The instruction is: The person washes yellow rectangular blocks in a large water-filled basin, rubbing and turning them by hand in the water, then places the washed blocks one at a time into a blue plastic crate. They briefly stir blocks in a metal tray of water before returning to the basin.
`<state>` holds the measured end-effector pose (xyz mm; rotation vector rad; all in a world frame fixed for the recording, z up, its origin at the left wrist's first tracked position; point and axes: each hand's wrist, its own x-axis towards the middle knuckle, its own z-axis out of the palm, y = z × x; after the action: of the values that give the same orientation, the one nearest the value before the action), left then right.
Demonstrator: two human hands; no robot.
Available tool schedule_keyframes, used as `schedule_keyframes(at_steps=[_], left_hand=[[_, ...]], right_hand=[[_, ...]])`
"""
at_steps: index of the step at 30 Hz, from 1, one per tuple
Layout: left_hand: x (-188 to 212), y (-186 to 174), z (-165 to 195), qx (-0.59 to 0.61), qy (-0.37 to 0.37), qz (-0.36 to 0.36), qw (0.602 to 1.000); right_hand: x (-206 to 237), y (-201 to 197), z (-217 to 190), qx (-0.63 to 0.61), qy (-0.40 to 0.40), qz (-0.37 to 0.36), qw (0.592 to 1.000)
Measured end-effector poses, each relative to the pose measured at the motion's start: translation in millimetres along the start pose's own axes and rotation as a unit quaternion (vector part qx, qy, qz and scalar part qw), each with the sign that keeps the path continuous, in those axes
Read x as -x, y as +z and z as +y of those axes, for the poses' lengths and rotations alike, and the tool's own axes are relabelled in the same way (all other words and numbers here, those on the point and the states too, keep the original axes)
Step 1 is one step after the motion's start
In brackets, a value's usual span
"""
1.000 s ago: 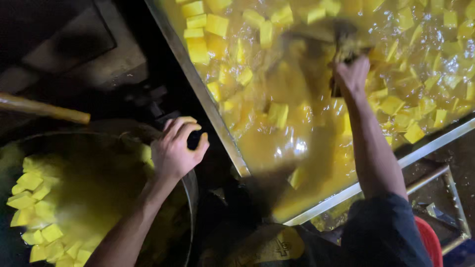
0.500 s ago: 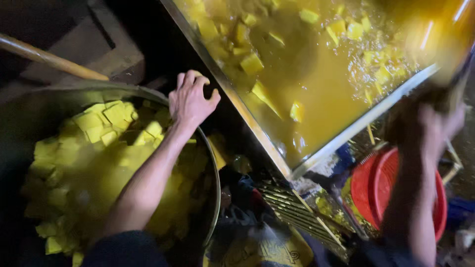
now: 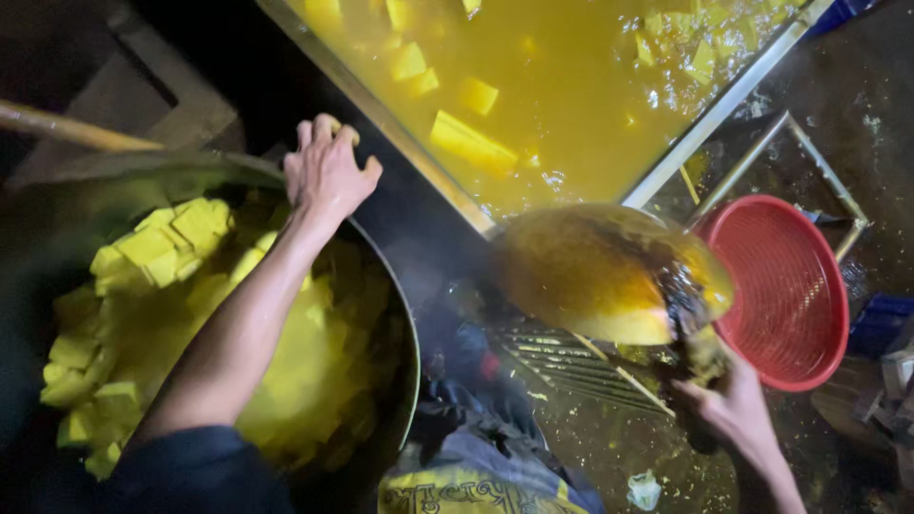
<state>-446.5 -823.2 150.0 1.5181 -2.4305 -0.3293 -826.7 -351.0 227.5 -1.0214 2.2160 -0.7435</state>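
The left hand (image 3: pixel 327 176) clamps the big round metal pot's rim (image 3: pixel 405 314) for support; the right hand (image 3: pixel 728 405) grips a dripping yellow-stained scoop (image 3: pixel 609 276) (held level).

left hand (image 3: pixel 327 176): my fingers curl over the far rim of the big round pot (image 3: pixel 405 314)
pot contents: yellow cubes (image 3: pixel 162 249) heaped in yellow liquid
right hand (image 3: pixel 731 407): I grip a scoop (image 3: pixel 609 274) by its near end, bowl wet and yellow
scoop position: hangs over the corner of the rectangular metal tray (image 3: pixel 709 114)
tray contents: yellow broth, a few floating chunks (image 3: pixel 465 140)
red basket (image 3: pixel 785 290): on the floor, just right of the scoop
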Motion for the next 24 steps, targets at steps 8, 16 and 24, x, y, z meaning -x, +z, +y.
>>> schedule_keyframes(at_steps=[8, 16, 24], left_hand=[[-3.0, -12.0, 8.2, -0.001, -0.029, -0.003, 1.0], [-12.3, -14.4, 24.0, 0.015, -0.075, 0.016, 0.997], [-21.2, -22.9, 33.6, -0.008, -0.132, -0.025, 0.991]], right_hand=[[-145.9, 46.1, -47.3, -0.157, 0.16, -0.027, 0.974], [-278.9, 66.3, -52.3, -0.117, 0.163, -0.03, 0.979], [-395.4, 70.4, -84.5, -0.098, 0.139, -0.027, 0.985]])
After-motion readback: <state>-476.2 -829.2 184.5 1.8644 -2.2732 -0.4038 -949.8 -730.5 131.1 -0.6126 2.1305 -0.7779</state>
